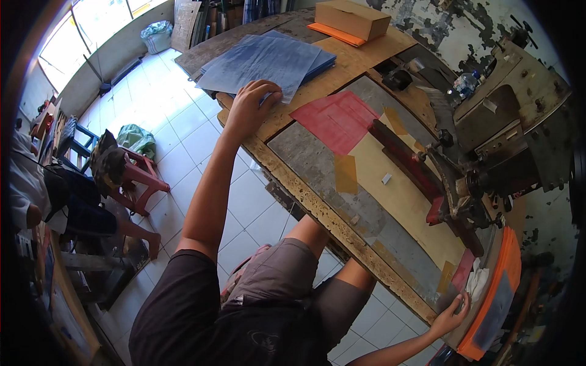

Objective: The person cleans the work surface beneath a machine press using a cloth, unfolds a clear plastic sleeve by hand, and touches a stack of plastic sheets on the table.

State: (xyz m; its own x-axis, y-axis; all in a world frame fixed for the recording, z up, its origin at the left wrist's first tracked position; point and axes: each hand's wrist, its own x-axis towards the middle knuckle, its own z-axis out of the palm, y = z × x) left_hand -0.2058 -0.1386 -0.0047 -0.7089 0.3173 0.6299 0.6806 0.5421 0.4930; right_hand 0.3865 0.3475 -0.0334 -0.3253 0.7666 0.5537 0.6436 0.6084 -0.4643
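My left hand [253, 105] reaches across to the stack of blue sheets [262, 61] on the wooden workbench [317, 201]; its fingers rest on the near corner of the top sheet. My right hand [450, 316] lies low at the bench's near end, fingertips touching a grey sheet beside the orange sheets [497, 299] and a white cloth [477, 282]. A red sheet [337, 120] lies flat on the grey board between the two hands. I cannot tell whether either hand pinches a sheet.
A worn metal press machine [488, 152] with a red bar stands at the bench's right side. A cardboard box [352, 18] sits on orange sheets at the far end. A red stool [137, 177] and a seated person [36, 195] are on the tiled floor to the left.
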